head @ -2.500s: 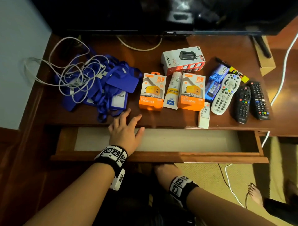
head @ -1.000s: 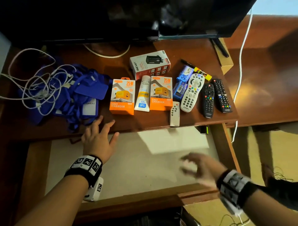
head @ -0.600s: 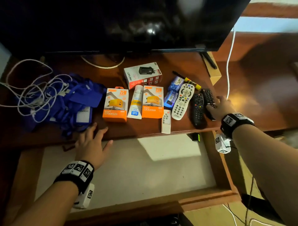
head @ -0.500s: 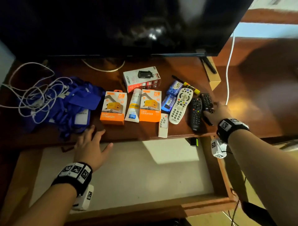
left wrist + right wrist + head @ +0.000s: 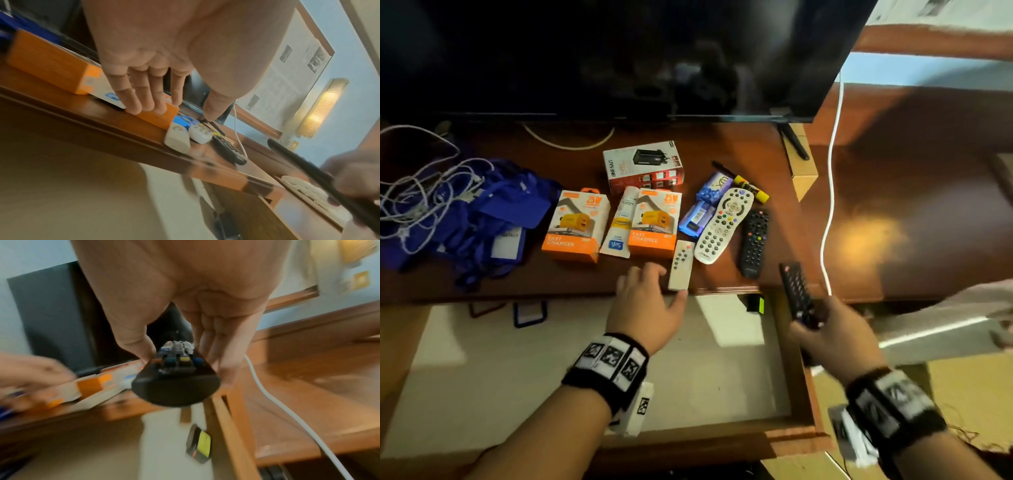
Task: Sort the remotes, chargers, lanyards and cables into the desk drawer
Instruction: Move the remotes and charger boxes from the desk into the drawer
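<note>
My right hand [image 5: 812, 317] grips a long black remote [image 5: 796, 291] above the right rail of the open drawer [image 5: 517, 377]; the right wrist view shows thumb and fingers clamped on that black remote [image 5: 175, 378]. My left hand [image 5: 661, 285] lies open at the desk's front edge, fingers straight, thumb next to a small white remote [image 5: 681, 265]. A large white remote [image 5: 724, 226] and another black remote [image 5: 755, 243] lie on the desk. Two orange charger boxes [image 5: 577, 226] [image 5: 655, 222], a white-and-red charger box [image 5: 643, 168], blue lanyards [image 5: 482, 219] and white cables [image 5: 421, 202] are also there.
A TV [image 5: 619, 58] stands along the back of the desk. A tube [image 5: 621, 226], a blue packet [image 5: 703, 209] and a yellow marker [image 5: 751, 188] lie among the boxes. The drawer holds a small black-and-yellow item [image 5: 755, 303] and badge frames [image 5: 527, 313]. A white cord [image 5: 832, 205] hangs at right.
My right hand lifted the rightmost black remote off the desk and drew it back over the drawer's right rail. My left hand shifted right, from near the lanyards to the small white remote.
</note>
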### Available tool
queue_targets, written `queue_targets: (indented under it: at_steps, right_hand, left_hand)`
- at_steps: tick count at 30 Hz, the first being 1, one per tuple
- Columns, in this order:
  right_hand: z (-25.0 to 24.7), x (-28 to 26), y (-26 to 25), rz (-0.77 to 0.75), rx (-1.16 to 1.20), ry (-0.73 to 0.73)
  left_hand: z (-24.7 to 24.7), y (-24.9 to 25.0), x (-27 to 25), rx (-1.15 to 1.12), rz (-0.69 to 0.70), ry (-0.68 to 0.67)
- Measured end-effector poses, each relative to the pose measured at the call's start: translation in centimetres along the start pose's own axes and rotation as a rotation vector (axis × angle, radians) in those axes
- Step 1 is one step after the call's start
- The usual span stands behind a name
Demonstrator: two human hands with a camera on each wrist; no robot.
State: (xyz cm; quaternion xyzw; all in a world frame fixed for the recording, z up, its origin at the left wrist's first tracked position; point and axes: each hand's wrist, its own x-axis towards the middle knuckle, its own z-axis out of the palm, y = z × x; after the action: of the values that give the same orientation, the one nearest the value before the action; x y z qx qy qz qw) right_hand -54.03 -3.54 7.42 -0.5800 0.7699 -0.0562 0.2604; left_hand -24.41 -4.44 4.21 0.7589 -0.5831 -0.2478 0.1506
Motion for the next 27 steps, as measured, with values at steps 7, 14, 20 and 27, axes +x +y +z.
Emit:
queue_targets:
  at_steps: [7,14,20,27]
  right_hand:
    - [7.2,-2.2,-0.2,-0.049,-0.397,-0.365]
    - [13.0,1.6,0.2,0.054,-0.431,-0.473]
    - [14.2,2.7,1.5,0.097,-0.485,-0.53]
    - [13.5,3.1,2.2,0.147,-0.48,-0.552]
  left_hand:
    - [2.8,3.5,3.1,0.118,-0.108,-0.066]
    - [3.9,2.7,2.8,0.209,-0.102,-0.073]
    - [2.4,0.9,-2.5,0.22,-0.042,-0.153]
    - [3.1,-1.6,-6.8,0.332,-0.077,-0.477]
